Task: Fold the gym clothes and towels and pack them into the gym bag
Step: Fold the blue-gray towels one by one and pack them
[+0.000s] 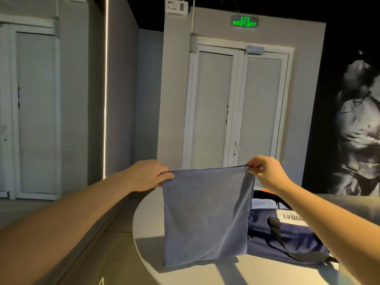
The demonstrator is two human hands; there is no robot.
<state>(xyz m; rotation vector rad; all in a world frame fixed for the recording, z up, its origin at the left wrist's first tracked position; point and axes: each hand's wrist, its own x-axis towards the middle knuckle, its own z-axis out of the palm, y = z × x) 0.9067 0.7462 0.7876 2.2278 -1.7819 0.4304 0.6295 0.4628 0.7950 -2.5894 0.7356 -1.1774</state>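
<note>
Left hand (148, 174), centre-left of the frame, pinches one top corner of a blue-grey towel (205, 217) between thumb and curled fingers. Right hand (265, 171), centre-right, pinches the other top corner the same way. The towel hangs as a flat sheet mid-frame, top hem pulled taut, bottom edge at or just above a round white table (148, 223); whether they touch cannot be told. The cloth looks thin, light and limp, likely to sag and crease once released, so corners and hems seem the best places to grip. Behind its right edge, lower right, a navy gym bag (287, 239) with black straps lies on the table. Count: one towel, one bag, one table, two hands. No other clothing is visible.
</note>
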